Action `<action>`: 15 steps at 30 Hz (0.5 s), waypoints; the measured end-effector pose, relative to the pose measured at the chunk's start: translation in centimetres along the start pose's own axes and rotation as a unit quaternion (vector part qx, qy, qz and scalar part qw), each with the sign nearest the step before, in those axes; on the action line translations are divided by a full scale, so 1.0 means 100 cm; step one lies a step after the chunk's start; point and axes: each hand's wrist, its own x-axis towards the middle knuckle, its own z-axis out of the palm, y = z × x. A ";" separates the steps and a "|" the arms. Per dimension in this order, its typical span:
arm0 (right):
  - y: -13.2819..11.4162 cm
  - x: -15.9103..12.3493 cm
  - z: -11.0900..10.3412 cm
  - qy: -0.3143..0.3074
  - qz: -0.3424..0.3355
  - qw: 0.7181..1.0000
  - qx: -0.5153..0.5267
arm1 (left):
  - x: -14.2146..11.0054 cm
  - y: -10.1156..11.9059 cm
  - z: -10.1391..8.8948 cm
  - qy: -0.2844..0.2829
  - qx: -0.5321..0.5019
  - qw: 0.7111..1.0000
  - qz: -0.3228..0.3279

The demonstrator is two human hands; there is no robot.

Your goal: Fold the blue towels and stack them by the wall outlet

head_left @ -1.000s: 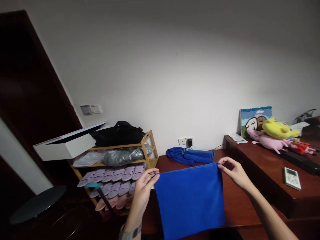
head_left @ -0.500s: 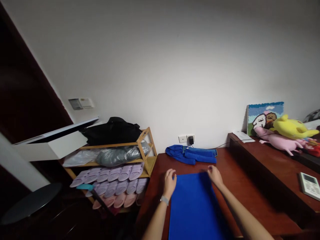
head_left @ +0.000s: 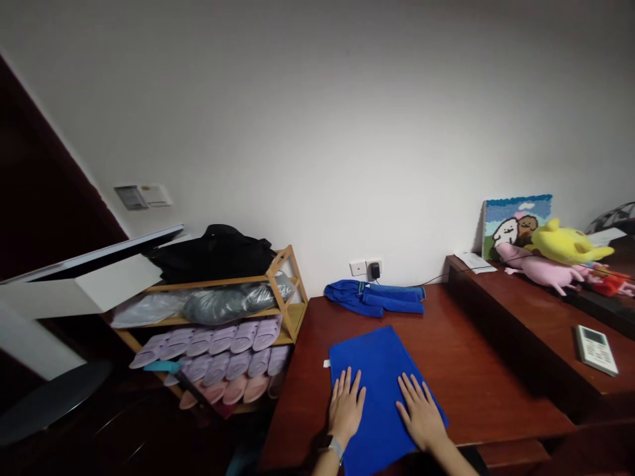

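Observation:
A blue cloth lies flat on the dark red wooden table, turned slightly askew, with a small white tag at its left edge. My left hand rests palm down on the cloth's left side, fingers spread; a watch is on that wrist. Flat on the right side of the cloth is my right hand, its fingers also apart. Neither hand grips anything. Beyond the cloth, near the wall, lies a blue garment.
To the left stands a wooden shoe rack with slippers and a black bag on top. At right, a raised ledge bears plush toys, a picture and a white remote-like device. A charger is plugged into the wall.
Both hands have come from the cloth's far corners back toward me and now press flat on it. The cloth looks shorter and has turned, its far edge now slanted.

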 end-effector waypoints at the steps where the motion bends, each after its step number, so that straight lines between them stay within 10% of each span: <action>1: 0.009 0.014 -0.017 -0.028 -0.045 0.999 0.005 | -0.009 0.004 0.001 0.006 0.012 1.000 -0.026; 7: 0.027 0.079 -0.072 -0.100 -0.114 0.988 -0.029 | -0.056 0.031 0.002 0.000 0.034 0.995 -0.094; 15: 0.013 0.019 0.013 0.045 0.159 0.984 -0.061 | -0.003 -0.014 -0.028 0.027 0.016 0.997 0.069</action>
